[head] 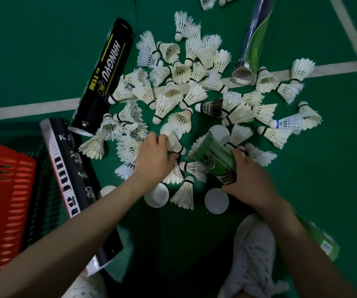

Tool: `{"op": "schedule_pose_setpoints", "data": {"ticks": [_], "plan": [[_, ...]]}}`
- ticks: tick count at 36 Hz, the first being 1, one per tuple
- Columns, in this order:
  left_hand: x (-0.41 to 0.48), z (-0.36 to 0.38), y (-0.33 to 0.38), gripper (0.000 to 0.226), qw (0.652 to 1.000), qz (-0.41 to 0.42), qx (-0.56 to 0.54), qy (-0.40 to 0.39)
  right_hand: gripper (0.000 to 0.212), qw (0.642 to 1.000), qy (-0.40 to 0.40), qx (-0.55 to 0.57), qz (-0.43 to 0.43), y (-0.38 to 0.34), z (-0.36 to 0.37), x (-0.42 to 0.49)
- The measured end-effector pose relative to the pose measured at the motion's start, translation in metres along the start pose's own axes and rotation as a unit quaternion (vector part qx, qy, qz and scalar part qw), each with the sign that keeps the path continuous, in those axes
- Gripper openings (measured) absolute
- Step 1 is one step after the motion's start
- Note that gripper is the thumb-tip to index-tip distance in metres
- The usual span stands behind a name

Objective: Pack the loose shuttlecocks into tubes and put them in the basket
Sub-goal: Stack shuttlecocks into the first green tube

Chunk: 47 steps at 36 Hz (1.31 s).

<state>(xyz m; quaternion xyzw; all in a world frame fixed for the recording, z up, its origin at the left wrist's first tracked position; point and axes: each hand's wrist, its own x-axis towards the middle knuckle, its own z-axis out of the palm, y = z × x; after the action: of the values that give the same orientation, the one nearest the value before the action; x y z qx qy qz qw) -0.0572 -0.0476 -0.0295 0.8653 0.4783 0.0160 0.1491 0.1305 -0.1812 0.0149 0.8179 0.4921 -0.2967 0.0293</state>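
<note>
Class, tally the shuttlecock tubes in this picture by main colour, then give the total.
Black tubes: 2
Green tubes: 2 (one in the right hand, one partly hidden at lower right)
Dark-and-green tube: 1
Total: 5

Right hand (248,181) grips green tube (214,161), open end toward loose shuttlecocks (173,93) heaped on green floor (44,50). Left hand (154,157) curls on one shuttlecock (174,143) at heap's near edge. Red basket (1,190) at left, black tube (72,179) just beside it
</note>
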Motion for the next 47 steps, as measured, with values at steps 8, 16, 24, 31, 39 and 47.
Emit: {"op": "schedule_pose_setpoints", "data": {"ticks": [8, 16, 24, 31, 39, 47], "plan": [[0.02, -0.032, -0.012, 0.019, 0.976, -0.03, -0.193, 0.098, 0.105, 1.0, -0.002, -0.023, -0.011, -0.003, -0.001, 0.0], [0.001, -0.048, 0.01, 0.011, 0.906, 0.007, -0.423, 0.028, 0.097, 0.999, 0.031, -0.011, -0.028, -0.009, -0.005, -0.002], [-0.012, -0.043, 0.021, 0.033, 0.905, 0.039, -0.409, -0.107, 0.097, 0.998, 0.046, -0.017, -0.039, -0.02, -0.011, 0.001], [0.023, -0.03, 0.018, 0.039, 0.903, -0.036, -0.418, -0.091, 0.094, 0.999, 0.039, -0.021, -0.012, -0.014, -0.014, 0.005], [0.079, -0.012, 0.004, 0.04, 0.973, 0.066, 0.021, -0.221, 0.098, 0.999, 0.024, 0.034, 0.014, -0.01, -0.018, 0.009], [0.063, -0.032, 0.005, 0.034, 0.973, -0.026, -0.227, -0.027, 0.094, 1.0, 0.027, 0.006, -0.002, -0.011, -0.016, 0.006]]}}
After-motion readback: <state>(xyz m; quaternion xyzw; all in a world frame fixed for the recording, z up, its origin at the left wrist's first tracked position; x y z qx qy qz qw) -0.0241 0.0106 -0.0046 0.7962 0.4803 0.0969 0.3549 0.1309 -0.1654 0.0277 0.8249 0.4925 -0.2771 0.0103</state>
